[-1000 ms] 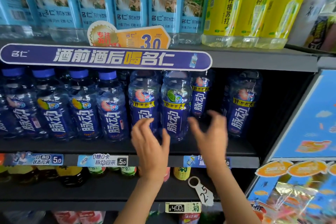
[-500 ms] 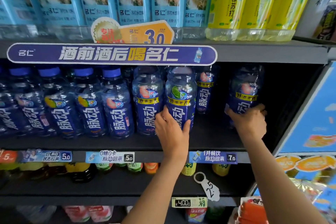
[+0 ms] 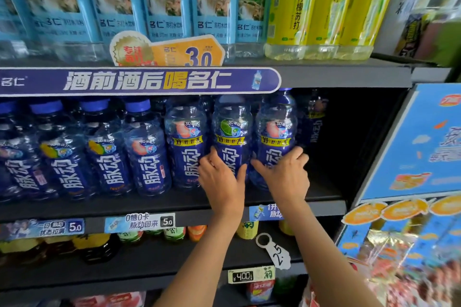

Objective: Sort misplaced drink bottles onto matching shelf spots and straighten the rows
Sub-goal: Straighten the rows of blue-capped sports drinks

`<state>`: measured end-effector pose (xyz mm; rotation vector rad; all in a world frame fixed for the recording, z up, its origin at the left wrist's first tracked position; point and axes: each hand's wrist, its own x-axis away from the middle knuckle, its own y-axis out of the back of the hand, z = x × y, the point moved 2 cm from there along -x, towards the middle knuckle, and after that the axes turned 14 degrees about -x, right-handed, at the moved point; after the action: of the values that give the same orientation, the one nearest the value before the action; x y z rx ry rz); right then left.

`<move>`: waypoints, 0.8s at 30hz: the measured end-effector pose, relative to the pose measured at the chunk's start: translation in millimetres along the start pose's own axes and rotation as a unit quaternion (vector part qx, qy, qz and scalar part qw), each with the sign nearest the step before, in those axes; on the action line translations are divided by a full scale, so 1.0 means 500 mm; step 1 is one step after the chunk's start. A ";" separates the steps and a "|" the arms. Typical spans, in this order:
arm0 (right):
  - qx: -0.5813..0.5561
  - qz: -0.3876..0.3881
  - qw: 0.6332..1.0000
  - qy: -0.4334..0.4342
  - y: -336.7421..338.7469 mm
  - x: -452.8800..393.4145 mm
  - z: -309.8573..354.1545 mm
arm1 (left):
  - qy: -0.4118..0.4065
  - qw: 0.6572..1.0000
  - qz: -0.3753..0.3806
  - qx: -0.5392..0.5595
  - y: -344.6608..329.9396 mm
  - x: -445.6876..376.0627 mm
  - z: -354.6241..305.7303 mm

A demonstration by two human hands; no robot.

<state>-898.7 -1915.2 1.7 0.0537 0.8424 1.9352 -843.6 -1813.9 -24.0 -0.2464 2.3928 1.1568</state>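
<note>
Both hands have closed in since a moment ago: the right hand (image 3: pixel 283 177) has brought the far bottle in from the right, so that peach bottle (image 3: pixel 275 137) now stands just beside the lime bottle (image 3: pixel 232 137). Right fingers (image 3: pixel 298 154) curl round the peach bottle's lower label, grasping it. The left hand (image 3: pixel 220 182) grips the lime bottle low down, thumb at its right side. Both bottles stand upright on the middle shelf (image 3: pixel 149 207), at the right end of a row of blue bottles (image 3: pixel 147 147). One more bottle (image 3: pixel 315 117) stands further back in shadow. Above sit yellow bottles (image 3: pixel 321 12).
</note>
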 end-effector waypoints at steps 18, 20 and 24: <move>-0.195 0.018 0.976 -0.099 0.005 -0.309 -0.143 | -0.083 0.994 -0.064 0.037 -0.056 0.062 -0.127; -0.184 0.002 0.977 -0.110 0.004 -0.317 -0.146 | -0.090 0.994 -0.061 0.033 -0.056 0.060 -0.123; -0.153 -0.015 0.983 -0.098 -0.001 -0.272 -0.136 | -0.081 0.994 -0.056 0.052 -0.056 0.058 -0.125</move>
<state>-854.2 -2060.5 -8.3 0.0469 0.4087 1.9736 -880.0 -1878.7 -23.9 -0.2402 2.2586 0.9610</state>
